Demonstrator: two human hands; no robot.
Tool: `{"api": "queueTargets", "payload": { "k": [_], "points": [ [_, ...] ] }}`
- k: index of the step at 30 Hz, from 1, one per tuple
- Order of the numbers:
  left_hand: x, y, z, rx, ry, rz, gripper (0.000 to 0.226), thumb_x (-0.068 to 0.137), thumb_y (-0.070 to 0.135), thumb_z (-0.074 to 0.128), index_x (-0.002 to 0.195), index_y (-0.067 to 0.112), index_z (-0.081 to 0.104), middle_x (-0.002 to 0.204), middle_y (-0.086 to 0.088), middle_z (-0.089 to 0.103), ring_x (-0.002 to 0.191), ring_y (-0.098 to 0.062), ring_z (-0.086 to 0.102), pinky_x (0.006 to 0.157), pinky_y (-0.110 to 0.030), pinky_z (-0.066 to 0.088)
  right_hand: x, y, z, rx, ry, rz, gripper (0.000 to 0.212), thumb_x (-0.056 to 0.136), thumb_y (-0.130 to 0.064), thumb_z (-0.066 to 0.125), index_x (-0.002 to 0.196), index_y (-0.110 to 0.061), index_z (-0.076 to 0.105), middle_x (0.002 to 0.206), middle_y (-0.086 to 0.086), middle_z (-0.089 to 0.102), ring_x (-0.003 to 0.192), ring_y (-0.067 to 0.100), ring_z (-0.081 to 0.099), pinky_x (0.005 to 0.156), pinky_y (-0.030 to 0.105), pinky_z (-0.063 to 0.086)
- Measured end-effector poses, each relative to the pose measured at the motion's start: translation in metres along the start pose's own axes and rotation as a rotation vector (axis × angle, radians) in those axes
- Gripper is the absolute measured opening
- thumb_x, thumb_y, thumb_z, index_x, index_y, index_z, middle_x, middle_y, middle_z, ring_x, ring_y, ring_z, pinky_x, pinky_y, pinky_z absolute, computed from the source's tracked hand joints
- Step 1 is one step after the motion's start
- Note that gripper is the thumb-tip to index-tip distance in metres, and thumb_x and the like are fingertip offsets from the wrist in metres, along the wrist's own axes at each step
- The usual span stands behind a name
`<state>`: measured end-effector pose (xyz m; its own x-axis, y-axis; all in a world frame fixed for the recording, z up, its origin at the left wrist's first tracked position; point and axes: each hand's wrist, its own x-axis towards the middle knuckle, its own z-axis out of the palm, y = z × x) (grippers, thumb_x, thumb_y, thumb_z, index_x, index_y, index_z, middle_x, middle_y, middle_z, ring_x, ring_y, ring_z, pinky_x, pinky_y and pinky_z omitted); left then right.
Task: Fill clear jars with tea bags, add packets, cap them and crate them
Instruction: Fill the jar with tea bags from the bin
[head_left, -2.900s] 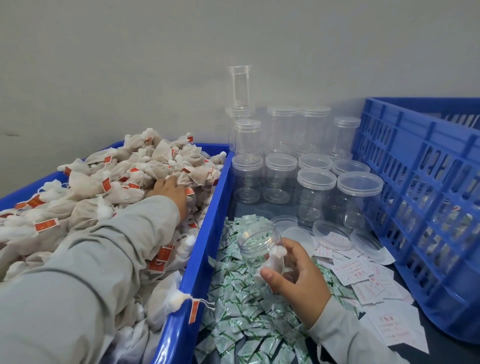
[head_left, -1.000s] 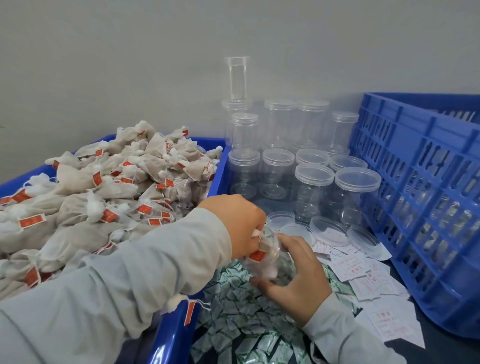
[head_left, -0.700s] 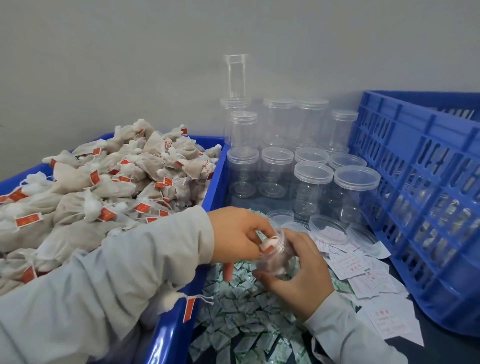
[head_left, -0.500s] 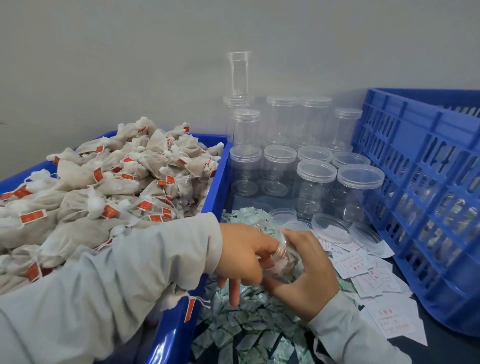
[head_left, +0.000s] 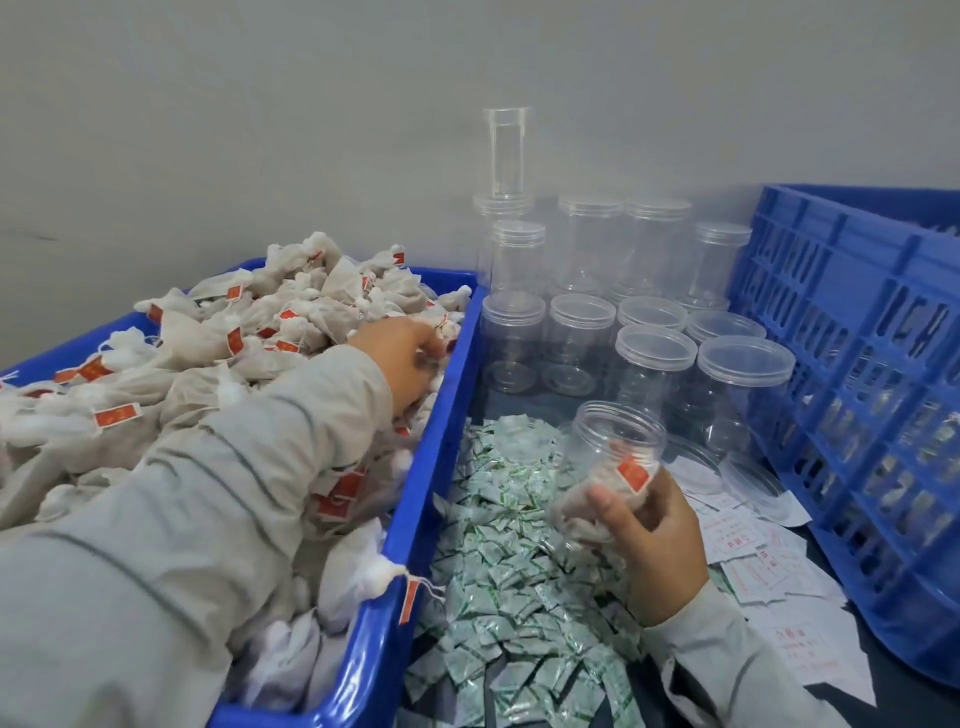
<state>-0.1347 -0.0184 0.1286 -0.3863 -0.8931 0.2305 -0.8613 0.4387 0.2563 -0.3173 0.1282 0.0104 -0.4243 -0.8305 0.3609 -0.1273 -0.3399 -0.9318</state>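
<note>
- Jar (head_left: 608, 467): held tilted over the packets (head_left: 519, 597), mouth toward 12 o'clock, at least one tea bag inside. Likely light, thin plastic, slick; hold mid-wall, gently.
- Right hand (head_left: 657, 540): grip wraps the jar's lower body from 5 o'clock.
- Left hand (head_left: 402, 358): in the tub (head_left: 415, 519) at the jar's 10 o'clock, fingers curled into tea bags (head_left: 208, 374); whether it has pinched one, cannot tell.
- Bags: probably soft, light; pinch anywhere.

Off-white tea bags (head_left: 218, 364) with red tags fill a blue bin (head_left: 415, 519). Green-and-white packets (head_left: 509, 597), white slips printed in red (head_left: 753, 566), clear jars (head_left: 654, 374), blue slotted crate (head_left: 857, 389), grey sleeves (head_left: 182, 519).
</note>
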Motion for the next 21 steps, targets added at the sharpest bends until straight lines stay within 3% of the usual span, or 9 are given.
{"api": "queueTargets", "payload": {
  "k": [2, 4, 6, 9, 14, 17, 21],
  "points": [
    [0.006, -0.015, 0.005, 0.283, -0.169, -0.022, 0.037, 0.087, 0.012, 0.054, 0.123, 0.023, 0.057, 0.129, -0.005, 0.053, 0.114, -0.025, 0.052, 0.092, -0.029, 0.041, -0.001, 0.001, 0.001, -0.016, -0.024, 0.014, 0.064, 0.044, -0.058, 0.075, 0.093, -0.023, 0.056, 0.078, -0.009, 0.07, 0.067, 0.001, 0.065, 0.06, 0.012, 0.049],
    [0.009, -0.023, 0.014, 0.442, -0.317, -0.032, 0.044, 0.087, 0.015, 0.058, 0.129, 0.022, 0.051, 0.131, -0.004, 0.052, 0.117, -0.024, 0.051, 0.093, -0.029, 0.041, -0.003, 0.005, 0.002, -0.072, -0.065, 0.024, 0.06, 0.049, -0.05, 0.078, 0.101, -0.03, 0.056, 0.088, -0.005, 0.068, 0.078, 0.006, 0.067, 0.065, 0.014, 0.051],
    [0.012, -0.027, 0.023, 0.485, -0.337, -0.035, 0.043, 0.086, 0.016, 0.059, 0.128, 0.021, 0.052, 0.126, -0.003, 0.057, 0.114, -0.024, 0.055, 0.088, -0.027, 0.042, -0.005, 0.006, 0.002, -0.151, -0.1, 0.014, 0.062, 0.051, -0.047, 0.079, 0.106, -0.037, 0.053, 0.102, -0.002, 0.064, 0.089, 0.012, 0.066, 0.07, 0.018, 0.053],
    [0.017, -0.028, 0.029, 0.476, -0.322, -0.052, 0.04, 0.086, 0.012, 0.057, 0.126, 0.016, 0.052, 0.127, -0.006, 0.056, 0.114, -0.025, 0.055, 0.086, -0.025, 0.039, -0.007, 0.006, 0.002, -0.192, -0.104, -0.003, 0.066, 0.047, -0.058, 0.074, 0.107, -0.041, 0.052, 0.108, -0.002, 0.062, 0.095, 0.011, 0.065, 0.074, 0.019, 0.053],
    [0.02, -0.031, 0.036, 0.525, -0.352, -0.046, 0.054, 0.09, 0.014, 0.053, 0.141, 0.016, 0.035, 0.15, -0.01, 0.022, 0.13, -0.031, 0.039, 0.102, -0.033, 0.035, -0.004, 0.008, 0.0, -0.185, -0.085, -0.019, 0.056, 0.056, -0.044, 0.082, 0.104, -0.039, 0.053, 0.108, 0.002, 0.062, 0.098, 0.018, 0.064, 0.083, 0.03, 0.053],
    [0.021, -0.03, 0.038, 0.567, -0.373, -0.069, 0.053, 0.093, 0.019, 0.051, 0.142, 0.011, 0.032, 0.146, -0.011, 0.031, 0.128, -0.03, 0.041, 0.102, -0.034, 0.038, -0.005, 0.009, 0.0, -0.189, -0.105, -0.017, 0.06, 0.055, -0.047, 0.086, 0.105, -0.04, 0.052, 0.109, 0.002, 0.062, 0.099, 0.018, 0.063, 0.084, 0.031, 0.053],
    [0.022, -0.026, 0.032, 0.383, -0.353, -0.193, 0.032, 0.089, 0.006, 0.05, 0.12, 0.003, 0.057, 0.126, -0.015, 0.055, 0.116, -0.029, 0.053, 0.094, -0.034, 0.042, -0.006, 0.01, 0.003, -0.219, -0.105, -0.006, 0.064, 0.048, -0.059, 0.073, 0.105, -0.041, 0.051, 0.11, 0.0, 0.061, 0.099, 0.014, 0.062, 0.079, 0.02, 0.051]
  ]
}}
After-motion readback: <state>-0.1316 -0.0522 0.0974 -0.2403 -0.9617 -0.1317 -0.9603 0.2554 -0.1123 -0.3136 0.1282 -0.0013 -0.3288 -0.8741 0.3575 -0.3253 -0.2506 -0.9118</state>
